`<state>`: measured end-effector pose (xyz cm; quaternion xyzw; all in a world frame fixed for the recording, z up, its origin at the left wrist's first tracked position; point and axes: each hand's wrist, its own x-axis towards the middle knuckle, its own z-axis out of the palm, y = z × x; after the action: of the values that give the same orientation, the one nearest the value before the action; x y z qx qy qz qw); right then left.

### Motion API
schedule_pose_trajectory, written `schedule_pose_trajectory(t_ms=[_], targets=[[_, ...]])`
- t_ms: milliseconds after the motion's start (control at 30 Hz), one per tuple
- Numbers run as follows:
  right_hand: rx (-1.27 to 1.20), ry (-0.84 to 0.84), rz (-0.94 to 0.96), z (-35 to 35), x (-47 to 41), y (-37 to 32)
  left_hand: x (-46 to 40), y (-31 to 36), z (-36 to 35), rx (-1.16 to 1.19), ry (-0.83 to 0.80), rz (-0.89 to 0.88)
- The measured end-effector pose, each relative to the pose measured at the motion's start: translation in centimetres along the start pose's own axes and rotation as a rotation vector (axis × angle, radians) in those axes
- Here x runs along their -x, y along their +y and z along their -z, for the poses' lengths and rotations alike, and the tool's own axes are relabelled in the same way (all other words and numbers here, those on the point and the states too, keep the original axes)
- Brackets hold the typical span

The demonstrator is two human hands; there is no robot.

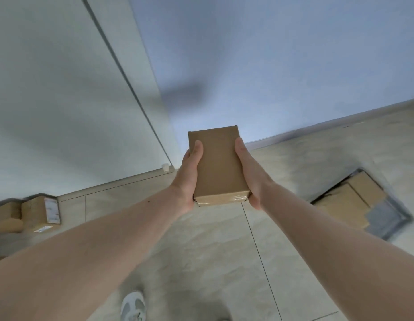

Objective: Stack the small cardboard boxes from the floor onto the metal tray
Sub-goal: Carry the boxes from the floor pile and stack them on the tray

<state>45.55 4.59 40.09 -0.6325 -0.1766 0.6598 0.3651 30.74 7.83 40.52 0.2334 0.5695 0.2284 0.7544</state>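
A small brown cardboard box (218,165), taped at its near end, is held up in front of me above the floor. My left hand (188,179) grips its left side with the thumb on top. My right hand (250,174) grips its right side the same way. The metal tray (386,220) lies on the floor at the right, grey and blurred. Flat cardboard boxes (354,195) lie on the tray and cover most of it. More small cardboard boxes (37,213) sit on the floor at the far left by the wall.
A pale wall with a dark vertical seam (122,70) rises straight ahead, meeting a blue-grey wall (270,66) at a corner. The tiled floor (213,251) spreads below. My white shoe (133,306) shows at the bottom edge.
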Motion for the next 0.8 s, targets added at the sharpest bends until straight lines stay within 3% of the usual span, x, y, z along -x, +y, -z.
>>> schedule_pose_trajectory(t_ms=[267, 800], targets=[[-0.117, 0.141, 0.023, 14.6, 1.7, -1.8, -2.6, -1.6, -15.1, -0.133, -0.088, 0.027], [-0.241, 0.267, 0.01, 35.0, 0.6, -6.7, -9.3, -2.3, -36.3, -0.258, -0.179, 0.088]])
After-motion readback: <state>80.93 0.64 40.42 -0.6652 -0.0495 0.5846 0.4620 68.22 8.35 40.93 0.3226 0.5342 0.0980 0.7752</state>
